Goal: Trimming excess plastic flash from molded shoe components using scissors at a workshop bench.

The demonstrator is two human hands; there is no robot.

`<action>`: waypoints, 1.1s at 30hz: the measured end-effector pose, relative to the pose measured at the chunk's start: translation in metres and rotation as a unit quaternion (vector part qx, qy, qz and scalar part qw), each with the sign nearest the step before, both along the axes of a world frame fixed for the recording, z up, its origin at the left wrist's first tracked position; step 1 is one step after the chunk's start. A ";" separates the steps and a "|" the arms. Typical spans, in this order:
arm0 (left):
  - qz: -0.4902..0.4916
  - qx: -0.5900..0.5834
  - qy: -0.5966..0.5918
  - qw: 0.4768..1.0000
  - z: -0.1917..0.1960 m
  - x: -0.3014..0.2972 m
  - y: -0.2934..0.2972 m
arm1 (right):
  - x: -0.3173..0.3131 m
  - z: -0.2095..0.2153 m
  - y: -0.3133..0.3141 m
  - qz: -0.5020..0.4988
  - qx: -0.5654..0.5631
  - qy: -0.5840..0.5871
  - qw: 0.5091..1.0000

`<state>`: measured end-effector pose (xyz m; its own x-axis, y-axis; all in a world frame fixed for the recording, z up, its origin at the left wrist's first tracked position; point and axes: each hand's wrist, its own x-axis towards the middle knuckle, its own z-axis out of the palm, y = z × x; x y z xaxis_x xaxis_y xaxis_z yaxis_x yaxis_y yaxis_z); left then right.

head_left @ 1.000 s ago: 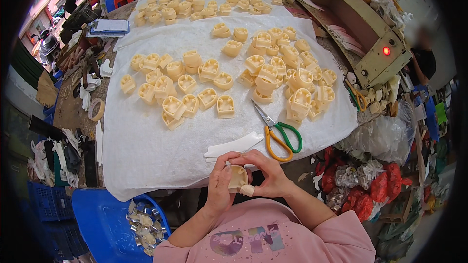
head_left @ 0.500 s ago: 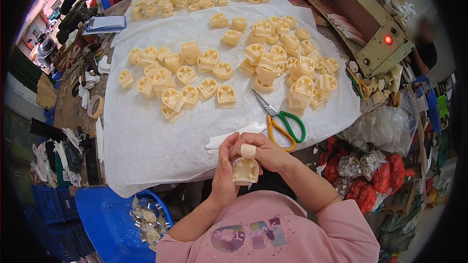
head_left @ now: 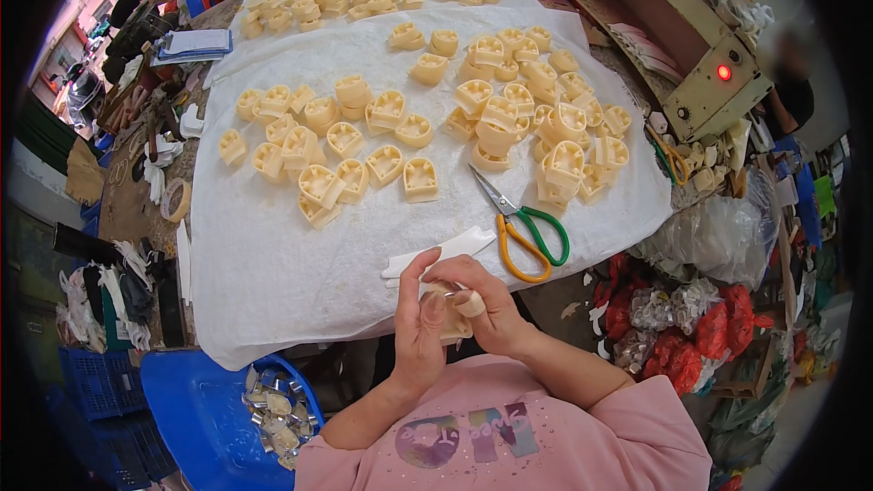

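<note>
A cream moulded piece (head_left: 455, 327), arched and hollow, is held between both hands in front of my chest. My left hand (head_left: 418, 320) is closed around its left side. From the right, my right hand (head_left: 491, 295) curls over its top, with a cream wrap (head_left: 470, 304) that seems to be round the thumb. The fingers hide much of the piece, and a small shiny edge shows between them. Just beyond my hands lie white strips (head_left: 441, 250) and scissors (head_left: 523, 223) with one green and one orange handle.
Several similar cream pieces (head_left: 420, 180) lie in groups on the white cloth (head_left: 264, 282). Lower left stands a blue tub (head_left: 186, 400) holding metal-edged pieces (head_left: 277, 414). A metal machine (head_left: 709, 95) with a red light stands at right, near a person (head_left: 787, 82). Red bags (head_left: 677, 359) lie below.
My right hand has closed further over the cream piece, and its wrapped thumb has moved down and right. The piece is tilted and more covered than before. Things on the cloth stay put.
</note>
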<state>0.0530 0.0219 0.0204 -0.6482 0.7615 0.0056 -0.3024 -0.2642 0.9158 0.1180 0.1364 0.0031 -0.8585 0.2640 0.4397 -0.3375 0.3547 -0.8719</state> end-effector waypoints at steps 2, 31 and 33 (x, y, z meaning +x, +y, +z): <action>0.027 0.007 -0.012 1.000 0.002 -0.001 0.001 | 0.003 -0.004 -0.010 -0.009 -0.031 0.009 0.999; 0.082 0.112 -0.177 0.974 -0.005 -0.006 0.002 | -0.008 0.020 -0.009 0.031 -0.383 -0.200 0.901; 0.064 0.110 -0.177 0.976 0.000 -0.011 0.001 | -0.015 0.018 -0.010 0.026 -0.399 -0.187 0.897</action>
<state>0.0422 0.0231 0.0207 -0.7283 0.6804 -0.0813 -0.5410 -0.4982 0.6776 0.1031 0.1261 0.0208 -0.9266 0.3222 -0.1939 0.0344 -0.4410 -0.8968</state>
